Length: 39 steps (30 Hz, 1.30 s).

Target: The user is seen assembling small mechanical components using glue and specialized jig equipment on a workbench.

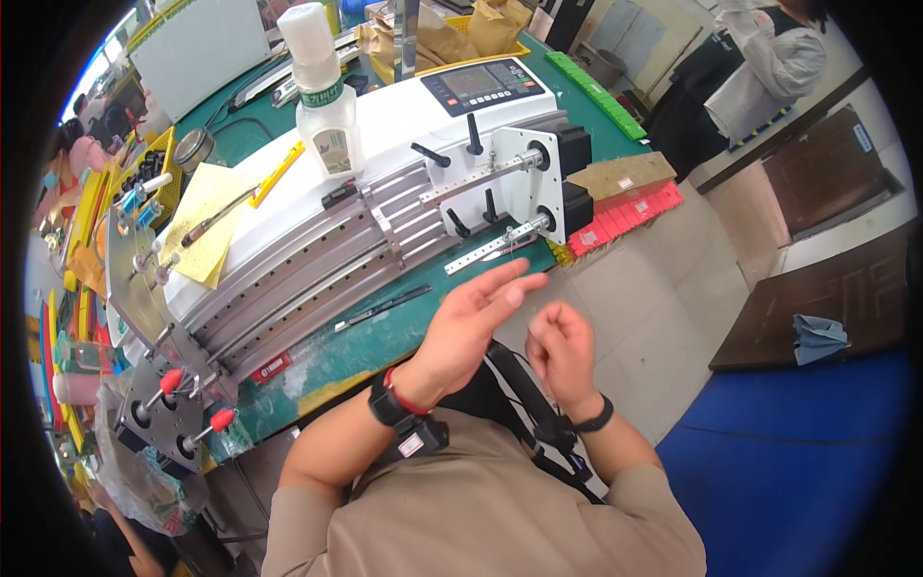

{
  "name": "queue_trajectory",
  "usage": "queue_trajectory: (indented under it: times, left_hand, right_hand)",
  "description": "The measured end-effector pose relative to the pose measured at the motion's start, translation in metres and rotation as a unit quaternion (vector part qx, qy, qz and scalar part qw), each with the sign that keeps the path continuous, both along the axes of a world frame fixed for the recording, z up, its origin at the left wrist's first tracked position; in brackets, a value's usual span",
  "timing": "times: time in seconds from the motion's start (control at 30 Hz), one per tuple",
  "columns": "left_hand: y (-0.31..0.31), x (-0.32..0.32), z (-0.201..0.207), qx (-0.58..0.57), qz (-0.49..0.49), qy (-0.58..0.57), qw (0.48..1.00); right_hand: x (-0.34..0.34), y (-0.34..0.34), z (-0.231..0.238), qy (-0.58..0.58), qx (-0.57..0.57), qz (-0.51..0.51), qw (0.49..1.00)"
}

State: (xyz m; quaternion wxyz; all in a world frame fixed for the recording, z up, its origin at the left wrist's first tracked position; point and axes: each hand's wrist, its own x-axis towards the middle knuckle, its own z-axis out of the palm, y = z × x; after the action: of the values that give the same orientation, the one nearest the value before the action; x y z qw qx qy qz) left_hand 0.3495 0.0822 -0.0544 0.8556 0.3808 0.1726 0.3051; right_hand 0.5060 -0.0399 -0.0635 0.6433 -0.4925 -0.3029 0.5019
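Note:
My left hand (465,325) is in front of the machine's near holed metal bar (495,245), its fingers stretched out to the right and the thumb a little apart. Beside it to the right, my right hand (562,348) is closed, thumb against curled fingers. A very fine pale strand seems to run by the fingertips; what the right fingers hold is too small to make out. The white machine (385,144) has long metal rails (298,274), a white end plate (543,183) with two black motors (574,149), and black clamp levers (473,135).
A white plastic bottle (327,130) stands on the machine near its control panel (481,87). Tweezers (383,308) lie on the green bench (317,380). Yellow paper (204,226) carries a pen-like tool (219,213). Red-tipped knobs (221,419) jut out at left. Another person (740,77) stands at far right.

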Motion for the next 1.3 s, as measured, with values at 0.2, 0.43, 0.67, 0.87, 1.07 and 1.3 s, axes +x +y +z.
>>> queue_trajectory:
  times: [0.2,0.43,0.67,0.87,1.07,1.3]
  left_hand:
    - [-0.022,-0.03,0.006,-0.111,-0.078,-0.132,0.982]
    - [-0.048,-0.153,0.0,-0.06,-0.059,-0.149,0.985]
    - [-0.071,-0.224,0.011,0.047,0.086,-0.127,0.987]
    - [-0.071,-0.252,0.013,0.093,0.137,-0.092,0.982]
    - [-0.079,-0.26,0.029,0.183,0.223,0.034,0.957]
    - [-0.098,-0.264,0.035,0.429,0.433,0.341,0.716]
  right_hand:
    - [0.08,-0.048,-0.006,0.117,0.038,-0.195,0.973]
    - [0.135,-0.027,0.008,0.209,0.178,-0.198,0.941]
    - [0.008,0.023,0.022,0.061,0.057,0.0,0.997]
    - [-0.013,0.047,0.01,-0.104,0.052,-0.03,0.993]
    - [-0.049,0.092,-0.011,0.128,-0.008,0.033,0.991]
    - [-0.068,0.084,-0.011,0.061,-0.002,0.062,0.996]
